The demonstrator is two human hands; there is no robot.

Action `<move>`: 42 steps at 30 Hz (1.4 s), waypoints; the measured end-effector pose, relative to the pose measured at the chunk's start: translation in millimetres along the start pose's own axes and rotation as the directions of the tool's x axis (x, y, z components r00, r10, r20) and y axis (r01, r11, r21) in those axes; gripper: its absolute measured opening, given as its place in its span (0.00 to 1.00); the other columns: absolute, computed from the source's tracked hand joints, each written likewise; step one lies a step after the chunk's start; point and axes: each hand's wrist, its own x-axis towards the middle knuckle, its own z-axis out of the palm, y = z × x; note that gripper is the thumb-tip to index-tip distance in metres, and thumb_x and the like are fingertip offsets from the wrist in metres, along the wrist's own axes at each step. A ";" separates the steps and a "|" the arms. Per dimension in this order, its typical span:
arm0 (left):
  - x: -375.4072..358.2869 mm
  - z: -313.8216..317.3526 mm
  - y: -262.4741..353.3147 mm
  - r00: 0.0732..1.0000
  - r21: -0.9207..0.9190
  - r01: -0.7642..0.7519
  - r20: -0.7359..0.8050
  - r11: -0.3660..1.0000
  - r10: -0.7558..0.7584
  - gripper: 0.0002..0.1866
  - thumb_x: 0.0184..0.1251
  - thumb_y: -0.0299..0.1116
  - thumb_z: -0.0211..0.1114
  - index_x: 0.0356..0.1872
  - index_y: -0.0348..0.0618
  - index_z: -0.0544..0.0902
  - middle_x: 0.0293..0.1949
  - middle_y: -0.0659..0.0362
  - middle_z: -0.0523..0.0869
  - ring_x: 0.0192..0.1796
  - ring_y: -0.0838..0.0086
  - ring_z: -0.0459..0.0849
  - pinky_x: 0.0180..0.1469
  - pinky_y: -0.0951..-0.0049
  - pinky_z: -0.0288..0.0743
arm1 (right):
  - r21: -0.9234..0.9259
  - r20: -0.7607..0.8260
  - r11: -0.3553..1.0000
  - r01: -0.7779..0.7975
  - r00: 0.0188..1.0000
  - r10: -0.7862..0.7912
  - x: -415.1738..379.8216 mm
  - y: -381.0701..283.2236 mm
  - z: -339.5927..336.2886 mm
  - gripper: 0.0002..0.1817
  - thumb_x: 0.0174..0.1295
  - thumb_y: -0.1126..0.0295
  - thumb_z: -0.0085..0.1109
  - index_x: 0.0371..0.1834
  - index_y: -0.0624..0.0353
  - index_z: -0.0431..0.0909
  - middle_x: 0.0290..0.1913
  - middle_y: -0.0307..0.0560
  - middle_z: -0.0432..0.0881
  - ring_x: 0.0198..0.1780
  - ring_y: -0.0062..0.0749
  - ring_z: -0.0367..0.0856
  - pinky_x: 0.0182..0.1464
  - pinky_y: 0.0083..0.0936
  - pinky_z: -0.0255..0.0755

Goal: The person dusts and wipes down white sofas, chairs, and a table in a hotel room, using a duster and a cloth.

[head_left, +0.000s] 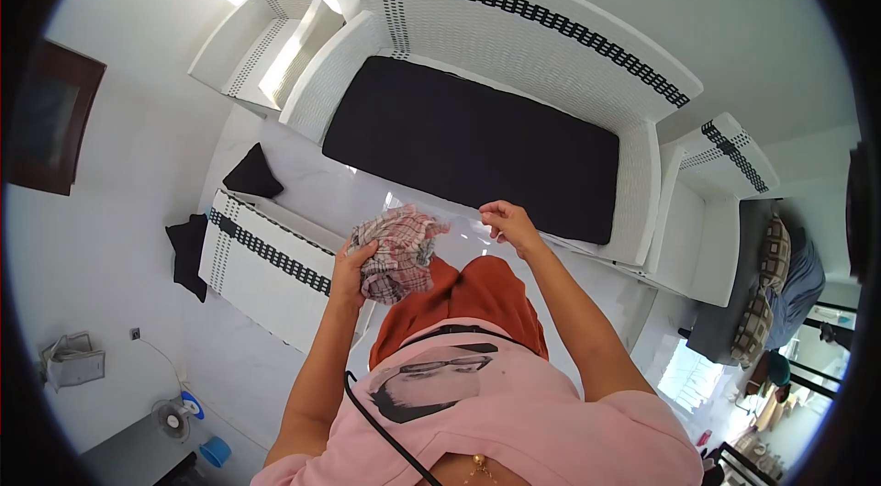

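Note:
A crumpled checked cloth (396, 252) in pink, grey and white is bunched up in my left hand (350, 271). The thumb presses on its near side, and the rest of the fabric bulges out to the right. My right hand (510, 225) is held to the right of the cloth, apart from it. Its fingers are curled in toward the thumb, with nothing visible in them. Beyond both hands is a long white woven sofa (633, 183) with a black seat cushion (477, 146). The right hand appears over the cushion's front edge.
White woven armchairs stand at the sofa's left (234, 50) and right (711, 229). A white woven piece (266, 270) with a black band is at my left, near two black cushions. A fan (172, 419) and a blue bin (216, 451) are at lower left. Patterned pillows (754, 325) lie far right.

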 end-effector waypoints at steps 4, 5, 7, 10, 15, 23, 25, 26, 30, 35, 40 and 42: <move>32.6 16.5 4.9 0.997 -0.047 0.030 -0.065 0.998 -0.033 0.22 0.63 0.24 0.63 0.58 0.33 0.75 0.49 0.50 0.85 0.47 0.64 0.87 0.52 0.63 0.81 | -0.110 -0.067 0.990 -0.087 0.995 0.080 35.1 2.4 -36.1 0.12 0.64 0.68 0.62 0.48 0.60 0.82 0.36 0.38 0.83 0.31 0.20 0.78 0.27 0.17 0.69; 40.0 19.5 3.7 0.997 -0.042 0.037 -0.069 0.998 -0.040 0.22 0.63 0.24 0.63 0.58 0.33 0.75 0.49 0.50 0.85 0.47 0.64 0.87 0.52 0.63 0.81 | -0.192 -0.089 0.975 -0.108 0.992 0.092 50.4 6.4 -48.1 0.13 0.63 0.68 0.62 0.49 0.60 0.82 0.36 0.39 0.83 0.33 0.22 0.79 0.29 0.19 0.71; 56.4 23.6 -2.1 0.991 -0.023 0.078 -0.110 0.997 -0.080 0.23 0.64 0.26 0.63 0.61 0.33 0.73 0.51 0.50 0.85 0.49 0.62 0.86 0.54 0.62 0.80 | -0.272 -0.100 0.954 -0.127 0.990 0.103 95.3 16.6 -78.7 0.14 0.62 0.67 0.63 0.49 0.60 0.82 0.36 0.40 0.84 0.34 0.24 0.80 0.31 0.20 0.73; 70.7 39.2 -11.8 0.974 -0.029 0.083 -0.207 0.996 -0.087 0.25 0.65 0.28 0.63 0.63 0.33 0.72 0.53 0.49 0.84 0.50 0.61 0.86 0.55 0.61 0.80 | -0.699 -0.138 0.715 0.016 0.978 -0.156 186.5 20.2 -136.6 0.17 0.60 0.66 0.64 0.52 0.58 0.81 0.42 0.50 0.85 0.46 0.46 0.84 0.49 0.35 0.77; 79.1 63.2 -35.4 0.882 -0.103 0.073 -0.458 0.992 -0.112 0.24 0.64 0.25 0.63 0.61 0.32 0.72 0.51 0.50 0.85 0.47 0.64 0.86 0.52 0.64 0.81 | -0.868 -0.216 0.487 -0.095 0.956 -0.200 313.4 -20.5 -194.4 0.24 0.59 0.66 0.65 0.59 0.58 0.78 0.60 0.54 0.76 0.62 0.56 0.73 0.62 0.45 0.72; 56.8 99.8 -70.7 0.726 -0.279 0.144 -0.622 0.949 -0.293 0.23 0.66 0.27 0.64 0.61 0.33 0.73 0.50 0.53 0.85 0.48 0.67 0.86 0.53 0.66 0.80 | -0.953 -0.216 0.231 -0.195 0.974 -0.069 458.1 -16.6 -237.2 0.49 0.59 0.64 0.68 0.80 0.47 0.45 0.80 0.49 0.48 0.78 0.66 0.40 0.65 0.77 0.51; 50.3 101.6 -75.9 0.708 -0.304 0.138 -0.635 0.943 -0.308 0.23 0.66 0.27 0.65 0.61 0.33 0.73 0.50 0.53 0.85 0.48 0.67 0.86 0.54 0.66 0.80 | -0.930 -0.263 0.248 -0.272 0.962 0.068 458.9 -19.4 -229.5 0.52 0.56 0.61 0.70 0.80 0.47 0.43 0.80 0.48 0.47 0.78 0.63 0.42 0.64 0.80 0.49; 47.3 101.4 -77.2 0.697 -0.318 0.134 -0.643 0.938 -0.318 0.23 0.66 0.27 0.65 0.61 0.33 0.73 0.50 0.53 0.85 0.48 0.68 0.86 0.54 0.67 0.80 | -0.941 -0.241 0.235 -0.245 0.970 0.046 445.3 -35.3 -217.3 0.49 0.54 0.61 0.71 0.78 0.51 0.51 0.77 0.51 0.56 0.75 0.61 0.52 0.65 0.73 0.54; 34.4 97.8 -77.5 0.700 -0.360 0.091 -0.640 0.929 -0.317 0.22 0.65 0.27 0.65 0.60 0.32 0.74 0.50 0.53 0.85 0.47 0.68 0.86 0.53 0.67 0.79 | -0.941 0.091 0.336 0.039 0.986 0.140 430.4 -75.1 -225.8 0.34 0.48 0.70 0.71 0.62 0.64 0.75 0.57 0.56 0.82 0.56 0.50 0.81 0.60 0.44 0.71; 12.8 72.1 -85.6 0.749 -0.371 -0.020 -0.621 0.928 -0.231 0.23 0.64 0.27 0.66 0.60 0.32 0.74 0.51 0.53 0.85 0.48 0.68 0.85 0.54 0.68 0.78 | -0.615 0.435 0.688 0.385 0.894 -0.111 294.5 -149.6 -159.0 0.24 0.45 0.83 0.62 0.50 0.71 0.79 0.45 0.52 0.87 0.46 0.36 0.83 0.51 0.28 0.72; -40.8 32.1 -91.0 0.812 -0.396 -0.128 -0.569 0.909 -0.133 0.24 0.64 0.27 0.66 0.61 0.33 0.74 0.53 0.54 0.84 0.50 0.68 0.85 0.57 0.68 0.77 | -0.602 0.636 0.454 0.657 0.738 -0.225 119.9 -177.4 -71.2 0.22 0.42 0.84 0.62 0.45 0.71 0.79 0.37 0.48 0.82 0.40 0.40 0.79 0.45 0.31 0.70; -68.5 6.8 -96.6 0.825 -0.397 -0.211 -0.563 0.893 -0.055 0.24 0.64 0.26 0.66 0.61 0.33 0.74 0.53 0.54 0.84 0.50 0.68 0.85 0.57 0.68 0.77 | -0.567 0.738 0.277 0.776 0.627 -0.248 56.6 -188.6 -30.5 0.21 0.41 0.83 0.64 0.44 0.70 0.79 0.33 0.48 0.78 0.37 0.42 0.76 0.42 0.33 0.68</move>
